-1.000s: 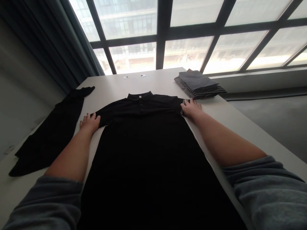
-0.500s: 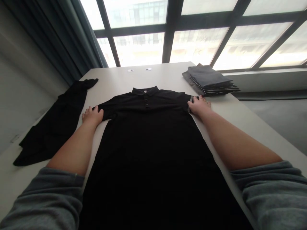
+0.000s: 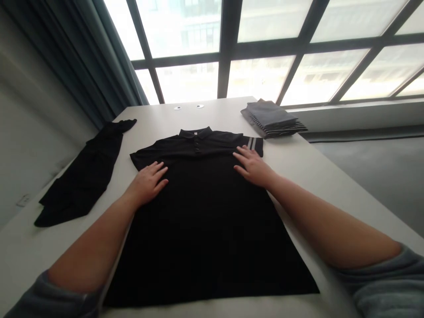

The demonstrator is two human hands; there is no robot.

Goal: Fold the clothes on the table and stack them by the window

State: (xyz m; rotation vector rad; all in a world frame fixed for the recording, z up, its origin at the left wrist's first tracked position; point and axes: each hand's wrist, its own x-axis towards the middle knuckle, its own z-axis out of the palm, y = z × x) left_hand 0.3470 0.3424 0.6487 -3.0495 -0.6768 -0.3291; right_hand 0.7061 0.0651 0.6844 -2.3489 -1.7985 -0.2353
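A black polo shirt (image 3: 205, 229) lies spread face up, its collar toward the window and its hem toward me. Two grey stripes ring the sleeve on the right. My left hand (image 3: 149, 182) is open, fingers apart, on the shirt's left side just below the armpit. Across from it, my right hand (image 3: 253, 167) rests open with fingers spread on the right side, beside the striped sleeve. Neither hand grips the cloth.
The shirt lies on a white table (image 3: 155, 115). Another dark garment (image 3: 86, 176) lies along the table's left side. A stack of folded clothes (image 3: 273, 118), grey and striped, sits at the far right. Behind are a window (image 3: 185, 79) and a dark curtain (image 3: 79, 53).
Both hands have left the sleeve ends and moved inward and nearer onto the shirt's sides. The view has shifted, so the shirt's hem now shows.
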